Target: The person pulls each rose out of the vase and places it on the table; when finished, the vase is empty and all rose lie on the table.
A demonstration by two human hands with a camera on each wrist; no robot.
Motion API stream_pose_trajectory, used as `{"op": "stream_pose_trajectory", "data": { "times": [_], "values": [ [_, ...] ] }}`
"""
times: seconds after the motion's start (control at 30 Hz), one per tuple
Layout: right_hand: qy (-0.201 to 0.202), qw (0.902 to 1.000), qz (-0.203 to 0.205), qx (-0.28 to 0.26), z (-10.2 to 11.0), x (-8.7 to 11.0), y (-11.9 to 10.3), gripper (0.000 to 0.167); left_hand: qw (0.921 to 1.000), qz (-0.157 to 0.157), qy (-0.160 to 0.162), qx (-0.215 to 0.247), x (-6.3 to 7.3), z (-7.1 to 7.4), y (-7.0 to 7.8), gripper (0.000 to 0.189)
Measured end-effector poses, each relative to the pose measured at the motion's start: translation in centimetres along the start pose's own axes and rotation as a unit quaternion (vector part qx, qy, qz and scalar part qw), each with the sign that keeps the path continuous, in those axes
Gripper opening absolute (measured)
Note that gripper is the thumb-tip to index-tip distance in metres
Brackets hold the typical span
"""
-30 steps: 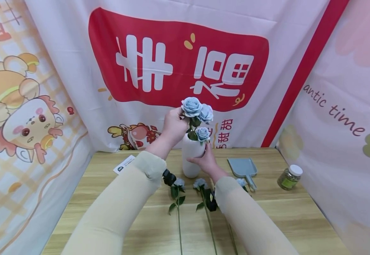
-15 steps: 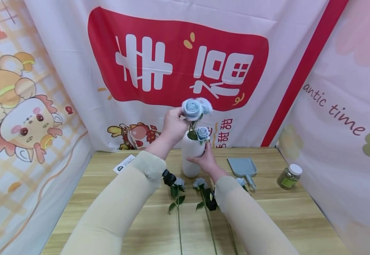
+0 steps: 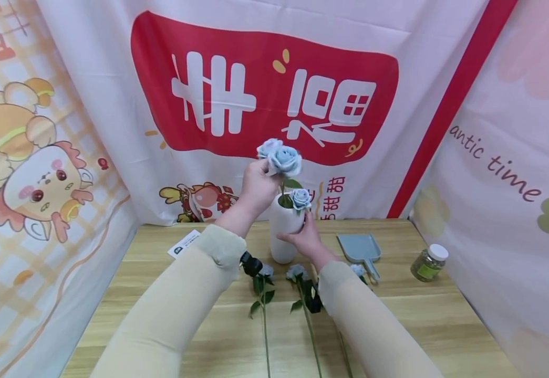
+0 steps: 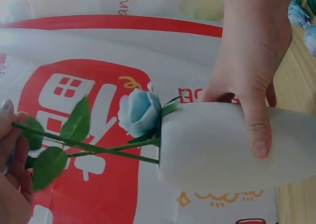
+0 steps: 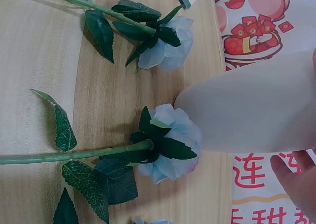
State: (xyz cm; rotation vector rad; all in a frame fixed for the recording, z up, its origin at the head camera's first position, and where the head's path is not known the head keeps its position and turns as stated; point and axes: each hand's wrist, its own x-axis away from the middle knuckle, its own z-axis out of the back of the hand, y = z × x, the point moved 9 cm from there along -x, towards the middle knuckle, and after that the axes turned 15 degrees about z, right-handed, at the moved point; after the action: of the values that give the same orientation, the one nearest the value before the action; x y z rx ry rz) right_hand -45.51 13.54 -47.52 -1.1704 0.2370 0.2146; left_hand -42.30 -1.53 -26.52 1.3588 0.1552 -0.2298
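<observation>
My left hand [image 3: 259, 185] pinches a green stem above the vase, right beneath two light blue roses [image 3: 286, 159]. In the left wrist view, that hand's fingers [image 4: 19, 155] are at the stem on the left, and two crossing stems [image 4: 106, 149] with leaves run into the vase mouth. A lower blue rose [image 3: 301, 198] sits at the vase's rim. My right hand [image 3: 306, 239] grips the side of the white vase [image 3: 283, 236], its thumb [image 4: 260, 140] lying across the front. Upright on the table, the vase hides the lower stems inside it.
Several blue roses lie on the wooden table [image 3: 217, 325], including one rose [image 3: 297, 271] just in front of the vase. A grey dustpan [image 3: 360, 248] and a lidded jar [image 3: 429, 262] stand to the right. Left lies a white card [image 3: 183, 243]. Printed cloth hangs behind.
The rear upper rose has swung from the right of the front bloom to its left, above my left hand. My right hand and the vase have stayed in place.
</observation>
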Motion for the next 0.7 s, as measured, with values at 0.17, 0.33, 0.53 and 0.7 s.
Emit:
{"op": "stream_pose_trajectory", "data": {
  "times": [0.17,0.33,0.53,0.7],
  "values": [
    [0.004,1.0000,-0.005,0.002,0.1,0.0,0.1,0.098,0.9992,-0.038,0.001,-0.009,0.4,0.0,1.7,0.024],
    [0.003,0.9999,-0.011,0.005,0.2,0.1,0.2,0.100,0.9975,-0.069,0.017,0.002,1.1,0.3,3.5,0.021],
    [0.003,0.9999,-0.017,0.000,0.1,0.0,0.5,0.100,0.9955,-0.081,0.037,0.033,1.7,1.1,5.2,0.027],
    [0.004,0.9996,-0.029,0.000,-0.2,-0.3,1.0,0.100,0.9924,-0.100,0.056,0.045,1.5,2.1,5.6,0.028]
  ]
}}
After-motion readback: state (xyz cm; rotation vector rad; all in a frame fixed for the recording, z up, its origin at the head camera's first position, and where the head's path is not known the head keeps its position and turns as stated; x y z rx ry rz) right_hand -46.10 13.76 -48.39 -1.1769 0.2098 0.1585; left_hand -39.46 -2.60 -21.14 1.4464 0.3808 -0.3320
